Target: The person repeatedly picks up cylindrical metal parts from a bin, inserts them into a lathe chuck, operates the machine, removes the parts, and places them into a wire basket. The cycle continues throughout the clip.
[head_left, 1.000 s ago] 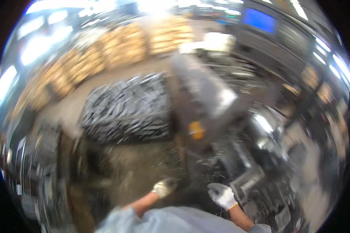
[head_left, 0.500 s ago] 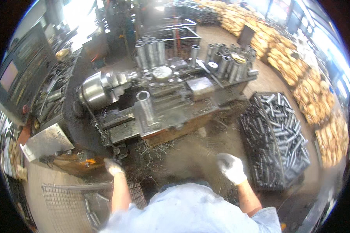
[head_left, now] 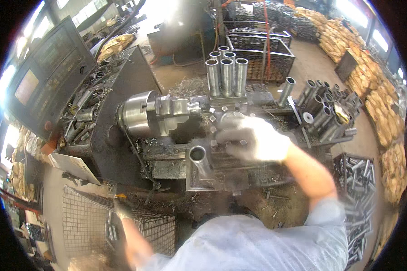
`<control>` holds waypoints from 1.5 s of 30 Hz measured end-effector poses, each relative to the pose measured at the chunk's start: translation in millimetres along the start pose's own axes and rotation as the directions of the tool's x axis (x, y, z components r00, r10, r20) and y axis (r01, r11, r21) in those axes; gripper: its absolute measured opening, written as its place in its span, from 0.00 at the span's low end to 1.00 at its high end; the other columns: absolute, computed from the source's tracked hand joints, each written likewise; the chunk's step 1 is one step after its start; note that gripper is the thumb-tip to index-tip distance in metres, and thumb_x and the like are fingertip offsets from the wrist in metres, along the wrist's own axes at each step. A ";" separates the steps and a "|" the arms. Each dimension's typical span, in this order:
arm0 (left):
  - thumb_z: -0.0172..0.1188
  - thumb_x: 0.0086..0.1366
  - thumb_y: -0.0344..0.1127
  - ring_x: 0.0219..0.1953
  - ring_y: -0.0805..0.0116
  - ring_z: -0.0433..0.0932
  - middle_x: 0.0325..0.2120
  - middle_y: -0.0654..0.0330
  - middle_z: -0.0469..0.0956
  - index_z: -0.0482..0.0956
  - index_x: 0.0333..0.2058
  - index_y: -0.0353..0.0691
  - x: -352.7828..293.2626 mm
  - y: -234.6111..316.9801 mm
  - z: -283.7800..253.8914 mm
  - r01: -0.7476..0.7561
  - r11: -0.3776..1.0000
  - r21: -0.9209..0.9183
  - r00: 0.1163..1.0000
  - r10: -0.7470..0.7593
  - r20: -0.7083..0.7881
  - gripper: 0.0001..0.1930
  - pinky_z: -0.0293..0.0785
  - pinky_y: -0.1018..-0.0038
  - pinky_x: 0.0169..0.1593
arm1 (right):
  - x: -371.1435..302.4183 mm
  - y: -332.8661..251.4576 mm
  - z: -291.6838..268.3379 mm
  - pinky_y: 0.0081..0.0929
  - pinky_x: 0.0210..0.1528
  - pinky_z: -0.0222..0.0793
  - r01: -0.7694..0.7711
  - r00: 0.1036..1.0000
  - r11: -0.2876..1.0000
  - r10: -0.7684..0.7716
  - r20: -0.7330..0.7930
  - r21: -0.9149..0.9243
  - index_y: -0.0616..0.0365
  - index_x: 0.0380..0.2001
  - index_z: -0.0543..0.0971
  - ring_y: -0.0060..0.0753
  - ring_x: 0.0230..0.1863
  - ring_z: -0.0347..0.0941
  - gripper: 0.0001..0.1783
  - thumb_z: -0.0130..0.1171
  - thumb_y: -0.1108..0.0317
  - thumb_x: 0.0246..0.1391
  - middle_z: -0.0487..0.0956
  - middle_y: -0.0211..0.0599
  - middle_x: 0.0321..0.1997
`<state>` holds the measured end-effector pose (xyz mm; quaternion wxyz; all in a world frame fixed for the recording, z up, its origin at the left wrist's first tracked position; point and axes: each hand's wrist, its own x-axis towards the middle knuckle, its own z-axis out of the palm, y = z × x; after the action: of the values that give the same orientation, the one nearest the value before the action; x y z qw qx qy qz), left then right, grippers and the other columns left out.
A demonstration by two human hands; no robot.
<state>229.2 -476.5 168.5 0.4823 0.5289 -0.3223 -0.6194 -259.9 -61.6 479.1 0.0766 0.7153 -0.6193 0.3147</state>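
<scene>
My right hand (head_left: 253,139), in a white glove, reaches over the lathe's tool post (head_left: 233,117). Motion smears its fingers, and I cannot make out whether it grips anything. Left of it is the lathe's shiny round chuck (head_left: 140,114), with stepped jaws facing the tool post. A single metal tube (head_left: 200,161) stands upright, slightly tilted, on the machine's near ledge, below and left of that hand. My left hand (head_left: 121,209) hangs low at the left, beside a wire mesh basket (head_left: 83,212). It is blurred, and its fingers do not show clearly.
Several upright tubes (head_left: 226,74) stand behind the tool post. More tubes (head_left: 323,108) lean in a cluster at the machine's right end. A crate of short tubes (head_left: 359,180) stands at the right. A control panel (head_left: 45,77) rises at the far left; wire cages (head_left: 262,49) stand behind.
My right hand has risen from beside the tube crate to over the tool post. My left hand has stayed low at the left. The view has shifted, so the machine appears nearer.
</scene>
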 end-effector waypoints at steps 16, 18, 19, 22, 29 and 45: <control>0.81 0.55 0.37 0.46 0.54 0.87 0.45 0.51 0.86 0.81 0.52 0.38 -265.0 -1.3 296.7 -0.888 0.425 0.175 0.294 0.232 0.927 0.27 0.85 0.63 0.49 | 105.6 162.0 44.3 0.28 0.46 0.81 -0.750 0.635 0.419 0.672 0.380 0.512 0.54 0.53 0.88 0.28 0.50 0.84 0.19 0.68 0.65 0.57 0.88 0.38 0.53; 0.80 0.53 0.29 0.49 0.58 0.87 0.48 0.53 0.86 0.80 0.52 0.37 -251.6 6.0 292.3 -0.828 0.551 -0.102 0.217 0.483 0.848 0.28 0.84 0.63 0.53 | 105.0 139.1 12.4 0.26 0.35 0.81 -0.599 0.673 0.522 0.739 0.028 0.607 0.59 0.51 0.88 0.28 0.38 0.85 0.18 0.68 0.67 0.57 0.89 0.40 0.47; 0.77 0.54 0.26 0.51 0.59 0.87 0.51 0.51 0.86 0.80 0.54 0.34 -242.0 6.4 295.6 -0.737 0.648 -0.192 0.287 0.557 0.779 0.28 0.83 0.64 0.57 | 109.6 127.3 -0.7 0.26 0.37 0.82 -0.600 0.621 0.579 0.772 -0.134 0.552 0.60 0.50 0.87 0.28 0.39 0.86 0.17 0.67 0.67 0.58 0.89 0.41 0.47; 0.76 0.59 0.29 0.52 0.57 0.86 0.53 0.51 0.85 0.79 0.57 0.32 -203.1 8.1 331.5 -0.775 0.587 -0.231 0.359 0.711 0.604 0.28 0.82 0.66 0.60 | 144.2 108.7 -10.0 0.27 0.40 0.85 -0.315 0.524 0.905 0.418 -0.743 0.286 0.60 0.50 0.87 0.27 0.41 0.87 0.16 0.67 0.70 0.59 0.88 0.44 0.46; 0.78 0.60 0.32 0.46 0.59 0.87 0.46 0.54 0.87 0.80 0.54 0.37 -192.0 27.6 344.2 -0.863 0.503 0.053 0.357 0.531 0.769 0.25 0.84 0.67 0.52 | 167.4 204.4 67.7 0.41 0.33 0.79 0.547 0.791 0.663 -0.209 0.575 -0.511 0.53 0.27 0.88 0.43 0.27 0.82 0.16 0.59 0.59 0.63 0.86 0.44 0.27; 0.74 0.58 0.29 0.64 0.47 0.79 0.62 0.41 0.76 0.67 0.69 0.32 -263.1 44.7 305.7 -0.620 0.749 0.232 0.319 -0.030 0.947 0.41 0.78 0.59 0.66 | 156.9 210.7 116.2 0.42 0.55 0.80 -0.492 0.412 0.867 0.306 0.858 -0.072 0.65 0.54 0.84 0.50 0.50 0.85 0.38 0.73 0.44 0.49 0.87 0.54 0.51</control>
<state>-61.2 -278.1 370.9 0.1521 0.1389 -0.7954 -0.5701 -410.0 -297.8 413.7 -0.3811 0.6097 -0.6950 -0.0076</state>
